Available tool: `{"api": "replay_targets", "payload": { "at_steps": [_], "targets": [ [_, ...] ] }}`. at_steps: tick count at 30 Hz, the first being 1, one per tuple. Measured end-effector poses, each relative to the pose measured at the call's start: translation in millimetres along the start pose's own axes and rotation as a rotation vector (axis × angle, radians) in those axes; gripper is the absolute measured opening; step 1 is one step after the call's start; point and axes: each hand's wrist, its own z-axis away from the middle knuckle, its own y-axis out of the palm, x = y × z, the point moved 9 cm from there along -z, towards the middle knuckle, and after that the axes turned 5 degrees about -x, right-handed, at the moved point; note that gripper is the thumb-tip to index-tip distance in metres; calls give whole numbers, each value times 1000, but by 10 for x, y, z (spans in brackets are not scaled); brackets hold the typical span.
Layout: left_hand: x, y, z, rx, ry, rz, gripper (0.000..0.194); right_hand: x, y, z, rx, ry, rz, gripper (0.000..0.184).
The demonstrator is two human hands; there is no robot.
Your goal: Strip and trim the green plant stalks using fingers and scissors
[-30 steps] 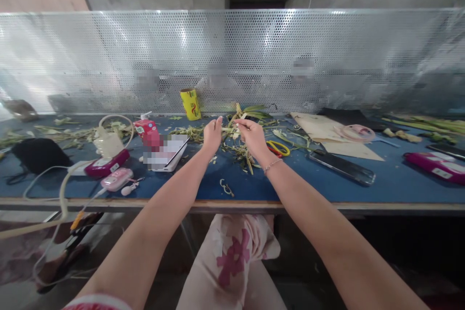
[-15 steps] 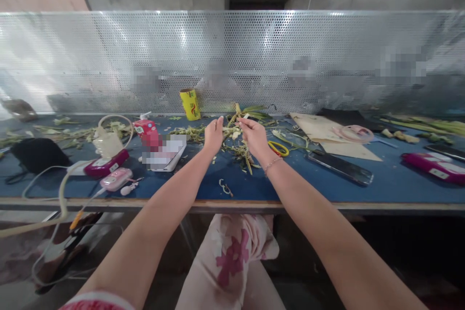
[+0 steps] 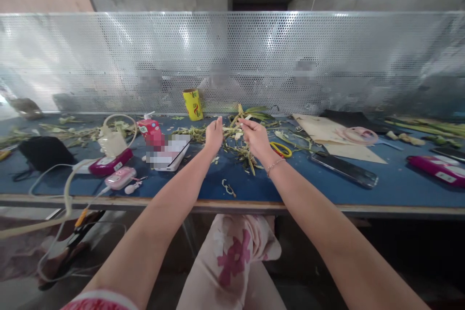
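Over a pile of green and yellowish plant scraps (image 3: 249, 161), both arms reach forward across the blue table. My left hand (image 3: 214, 135) is closed, its fingers pressed together beside the pile; whatever it pinches is hidden. A short gap separates it from my right hand (image 3: 255, 138), whose thumb and forefinger are closed in a pinch. A small pale bit shows at those fingertips, too small to name. Leafy stalks (image 3: 256, 112) lie just behind the hands. Scissors with yellow handles (image 3: 283, 150) rest beside my right wrist.
A yellow roll (image 3: 193, 105) stands by the perforated metal screen (image 3: 250, 58). Left are a red pump bottle (image 3: 152, 131), a pink case (image 3: 121, 178) and cables. Right lie a dark phone (image 3: 345, 170), cardboard (image 3: 316, 128) and a purple device (image 3: 438, 169). The table edge (image 3: 240, 207) runs in front.
The view has turned slightly left, so the things appear a little further right. Both hands keep nearly the same place and pose over the scraps.
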Motion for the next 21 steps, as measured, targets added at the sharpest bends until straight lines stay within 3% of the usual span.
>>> {"api": "replay_targets", "payload": {
  "at_steps": [11,15,21],
  "targets": [
    [-97,393,194,351,-83,74,40,-79,-214,-40,-209,23,11,38],
    [-49,419,200,357,-118,93,40,-84,-276,-12,-301,32,-29,39],
    [31,421,245,328,-287,235,37,-19,-320,-50,-282,-41,-28,38]
  ]
}}
